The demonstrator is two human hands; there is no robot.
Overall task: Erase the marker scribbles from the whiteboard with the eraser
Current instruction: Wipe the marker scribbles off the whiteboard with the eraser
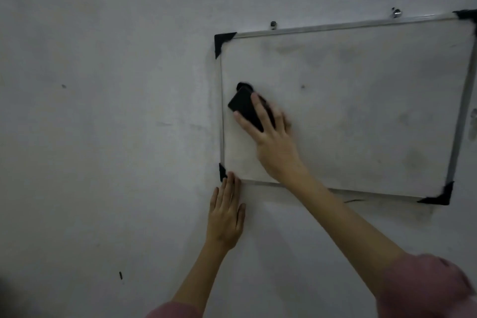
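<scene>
Your right hand [271, 134] is wrapped around the black eraser [244, 106], fingers spread over its back and thumb along its lower edge, pressing it flat against the left part of the whiteboard [361, 111], close to the left frame edge. Your left hand [225, 214] holds nothing: it lies open and flat on the wall [103, 111] just below the board's lower-left black corner cap [222, 171], fingertips touching the bottom frame there. The board hangs tilted on the wall, its surface showing only faint grey smudges, with pink sleeves [426, 289] at both of your forearms.
</scene>
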